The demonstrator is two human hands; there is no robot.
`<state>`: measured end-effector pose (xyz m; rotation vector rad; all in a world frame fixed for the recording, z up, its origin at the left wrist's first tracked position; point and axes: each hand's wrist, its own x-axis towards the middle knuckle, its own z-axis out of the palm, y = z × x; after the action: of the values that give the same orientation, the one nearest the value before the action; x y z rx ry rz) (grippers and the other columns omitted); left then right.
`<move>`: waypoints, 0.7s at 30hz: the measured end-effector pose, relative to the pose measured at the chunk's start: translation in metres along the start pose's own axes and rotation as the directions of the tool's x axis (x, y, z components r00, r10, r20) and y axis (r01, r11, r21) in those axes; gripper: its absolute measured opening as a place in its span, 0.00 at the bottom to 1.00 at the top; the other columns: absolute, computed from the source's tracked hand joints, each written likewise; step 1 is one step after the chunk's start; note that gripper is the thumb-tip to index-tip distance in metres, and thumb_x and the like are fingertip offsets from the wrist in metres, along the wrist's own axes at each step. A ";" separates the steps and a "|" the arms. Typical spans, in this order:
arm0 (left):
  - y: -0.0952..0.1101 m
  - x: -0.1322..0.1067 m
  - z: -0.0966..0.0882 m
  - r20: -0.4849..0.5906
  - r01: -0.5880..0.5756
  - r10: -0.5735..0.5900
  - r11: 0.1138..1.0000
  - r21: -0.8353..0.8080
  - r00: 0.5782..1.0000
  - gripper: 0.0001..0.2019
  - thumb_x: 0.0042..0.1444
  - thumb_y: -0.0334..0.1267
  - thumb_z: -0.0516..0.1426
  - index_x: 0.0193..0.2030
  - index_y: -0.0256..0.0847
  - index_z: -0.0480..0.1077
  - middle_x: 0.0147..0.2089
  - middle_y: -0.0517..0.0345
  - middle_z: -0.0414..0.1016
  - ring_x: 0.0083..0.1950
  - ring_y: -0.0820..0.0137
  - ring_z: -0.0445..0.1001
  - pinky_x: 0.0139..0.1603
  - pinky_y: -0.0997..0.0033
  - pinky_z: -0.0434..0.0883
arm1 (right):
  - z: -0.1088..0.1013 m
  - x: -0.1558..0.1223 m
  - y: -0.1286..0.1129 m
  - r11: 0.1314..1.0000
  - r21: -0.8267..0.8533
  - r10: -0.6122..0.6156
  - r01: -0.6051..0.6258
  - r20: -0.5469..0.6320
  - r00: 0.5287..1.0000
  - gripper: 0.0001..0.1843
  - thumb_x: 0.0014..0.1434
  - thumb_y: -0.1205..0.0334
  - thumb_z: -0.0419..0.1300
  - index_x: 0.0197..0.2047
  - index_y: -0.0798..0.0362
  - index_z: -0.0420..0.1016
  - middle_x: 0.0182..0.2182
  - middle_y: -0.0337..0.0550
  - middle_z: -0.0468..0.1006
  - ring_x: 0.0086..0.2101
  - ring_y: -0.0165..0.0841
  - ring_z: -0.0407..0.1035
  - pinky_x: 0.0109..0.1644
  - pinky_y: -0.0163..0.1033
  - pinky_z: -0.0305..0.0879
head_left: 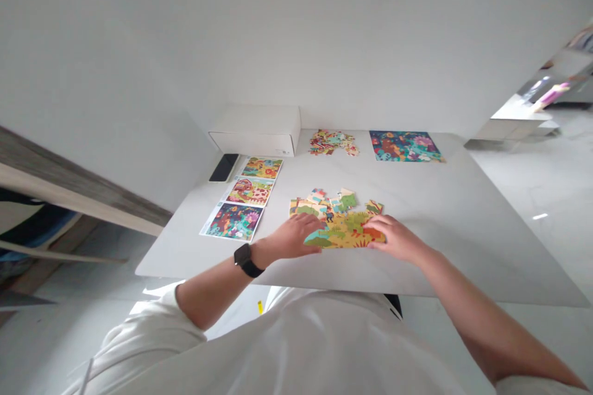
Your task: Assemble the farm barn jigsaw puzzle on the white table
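**Both Hands Flat on a Half-Built Jigsaw**

Far left, at ten o'clock on the white table (463, 228): a black phone (223, 167) lying flat. Just beside it, a column of three picture cards (251, 191), running from nine towards eleven. Behind these, at eleven, a closed white box (254, 129) against the wall.

Next, at eight o'clock of the partly built jigsaw (340, 225), the left hand (294, 236), with a black watch (245, 259) on the wrist. Lies palm down, fingers stretched out and close together, tips resting on the jigsaw's left edge. Clasps nothing; merely presses.

Jigsaw itself at six o'clock on the table, close to the near edge, between the two hands. Lower part joined; several loose pieces touching or just beside its far edge.

Probably thin card: light, stiff piece by piece, yet liable to sag and part at the joints if raised as one sheet. Likely slides easily on the smooth top. Best taken at two opposite edges and kept flat; single pieces best pinched by their rims.

Farther back, at twelve, a loose pile of pieces (332, 142).

At four o'clock of the jigsaw, the right hand (396, 237): palm down, fingers laid over the lower right corner, touching it, closed around nothing.

Last, at one o'clock on the table, a finished jigsaw (404, 145), well apart from both hands.
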<state>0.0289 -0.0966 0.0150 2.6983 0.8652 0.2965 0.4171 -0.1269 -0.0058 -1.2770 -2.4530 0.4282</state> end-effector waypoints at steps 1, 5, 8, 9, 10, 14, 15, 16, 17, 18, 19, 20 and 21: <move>0.007 -0.002 0.010 -0.012 0.003 -0.002 0.999 0.052 1.000 0.33 0.66 0.61 0.64 0.70 0.44 0.71 0.70 0.42 0.74 0.67 0.49 0.73 0.69 0.48 0.70 | 0.006 -0.004 -0.002 0.999 -0.028 -0.036 0.035 -0.011 0.999 0.25 0.60 0.54 0.76 0.59 0.45 0.83 0.56 0.52 0.83 0.57 0.49 0.78 0.63 0.55 0.75; 0.016 0.001 0.036 -0.018 0.001 0.002 0.984 0.179 1.000 0.38 0.65 0.66 0.62 0.72 0.44 0.70 0.72 0.39 0.72 0.70 0.44 0.71 0.70 0.41 0.68 | 0.021 -0.002 -0.004 0.984 -0.147 -0.103 0.095 -0.042 0.994 0.28 0.57 0.52 0.78 0.60 0.47 0.83 0.54 0.52 0.84 0.55 0.50 0.79 0.62 0.58 0.76; 0.012 0.008 0.037 -0.044 -0.001 0.010 0.980 0.198 0.999 0.30 0.71 0.61 0.57 0.69 0.42 0.73 0.67 0.41 0.77 0.65 0.49 0.75 0.65 0.47 0.73 | 0.021 0.002 -0.002 0.967 -0.208 -0.164 0.147 -0.069 0.984 0.24 0.60 0.53 0.77 0.57 0.50 0.84 0.52 0.52 0.85 0.53 0.48 0.80 0.61 0.54 0.77; 0.011 0.010 0.035 -0.048 -0.006 0.016 0.979 0.204 0.999 0.27 0.72 0.59 0.56 0.67 0.42 0.74 0.66 0.42 0.78 0.63 0.51 0.77 0.63 0.49 0.74 | 0.020 0.003 -0.001 0.960 -0.227 -0.184 0.162 -0.079 0.980 0.22 0.61 0.53 0.76 0.56 0.50 0.85 0.52 0.52 0.86 0.52 0.47 0.81 0.60 0.52 0.78; 0.011 0.012 0.033 -0.051 -0.011 0.022 0.978 0.210 0.998 0.25 0.73 0.57 0.56 0.67 0.42 0.74 0.64 0.42 0.79 0.60 0.53 0.78 0.61 0.52 0.75 | 0.019 0.004 -0.001 0.954 -0.244 -0.200 0.173 -0.091 0.976 0.21 0.62 0.53 0.74 0.55 0.51 0.85 0.52 0.52 0.87 0.51 0.46 0.82 0.59 0.51 0.79; 0.014 0.017 0.023 -0.056 0.029 -0.016 0.971 0.238 0.998 0.20 0.73 0.49 0.54 0.63 0.42 0.76 0.53 0.46 0.84 0.48 0.59 0.82 0.49 0.60 0.77 | 0.018 0.009 -0.001 0.941 -0.298 -0.215 0.163 -0.150 0.965 0.15 0.69 0.56 0.66 0.56 0.50 0.85 0.49 0.49 0.89 0.47 0.42 0.84 0.54 0.45 0.80; 0.015 0.018 0.022 -0.065 0.057 -0.042 0.968 0.246 0.997 0.18 0.74 0.47 0.53 0.61 0.42 0.76 0.50 0.47 0.85 0.45 0.60 0.82 0.46 0.62 0.77 | 0.019 0.011 -0.001 0.937 -0.317 -0.209 0.148 -0.168 0.963 0.14 0.71 0.58 0.64 0.56 0.50 0.85 0.49 0.48 0.89 0.46 0.41 0.84 0.52 0.44 0.80; 0.017 0.019 0.021 -0.075 0.079 -0.062 0.964 0.254 0.995 0.17 0.75 0.44 0.51 0.59 0.42 0.77 0.46 0.48 0.85 0.43 0.61 0.82 0.44 0.63 0.76 | 0.019 0.013 -0.001 0.932 -0.338 -0.201 0.130 -0.185 0.962 0.14 0.73 0.60 0.61 0.56 0.50 0.85 0.48 0.48 0.89 0.46 0.41 0.84 0.51 0.43 0.80; 0.018 0.020 0.022 -0.087 0.096 -0.076 0.960 0.262 0.993 0.17 0.76 0.42 0.49 0.57 0.42 0.78 0.44 0.49 0.85 0.42 0.62 0.82 0.43 0.64 0.75 | 0.020 0.016 -0.001 0.926 -0.360 -0.195 0.113 -0.200 0.960 0.14 0.74 0.61 0.60 0.56 0.50 0.85 0.47 0.49 0.89 0.46 0.41 0.84 0.50 0.43 0.80; 0.020 0.021 0.023 -0.099 0.104 -0.080 0.957 0.270 0.992 0.17 0.77 0.42 0.48 0.55 0.42 0.78 0.43 0.49 0.84 0.41 0.62 0.82 0.42 0.65 0.74 | 0.021 0.018 -0.001 0.919 -0.379 -0.197 0.107 -0.207 0.958 0.14 0.74 0.61 0.60 0.56 0.50 0.85 0.47 0.49 0.89 0.46 0.42 0.84 0.50 0.44 0.80; 0.020 0.021 0.024 -0.105 0.100 -0.073 0.956 0.276 0.992 0.18 0.78 0.42 0.47 0.53 0.41 0.78 0.43 0.49 0.84 0.42 0.63 0.82 0.41 0.66 0.73 | 0.022 0.020 0.000 0.913 -0.392 -0.207 0.113 -0.207 0.956 0.13 0.74 0.61 0.61 0.55 0.50 0.85 0.47 0.50 0.89 0.46 0.42 0.84 0.50 0.44 0.80; 0.020 0.022 0.026 -0.107 0.088 -0.060 0.955 0.282 0.992 0.18 0.79 0.44 0.48 0.52 0.41 0.78 0.44 0.48 0.84 0.42 0.63 0.82 0.41 0.66 0.73 | 0.022 0.021 0.001 0.907 -0.399 -0.225 0.132 -0.196 0.954 0.12 0.74 0.61 0.62 0.55 0.50 0.85 0.47 0.50 0.89 0.46 0.42 0.84 0.51 0.44 0.80; 0.020 0.023 0.028 -0.101 0.074 -0.046 0.955 0.287 0.994 0.17 0.79 0.45 0.49 0.52 0.41 0.77 0.46 0.47 0.84 0.42 0.63 0.82 0.40 0.67 0.72 | 0.022 0.023 0.002 0.903 -0.399 -0.248 0.161 -0.179 0.952 0.12 0.73 0.62 0.63 0.54 0.49 0.86 0.47 0.49 0.89 0.46 0.42 0.84 0.51 0.44 0.80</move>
<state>0.0655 -0.1043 -0.0019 2.9385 1.0936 0.3059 0.3969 -0.1091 -0.0228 -1.1075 -2.5090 -0.2530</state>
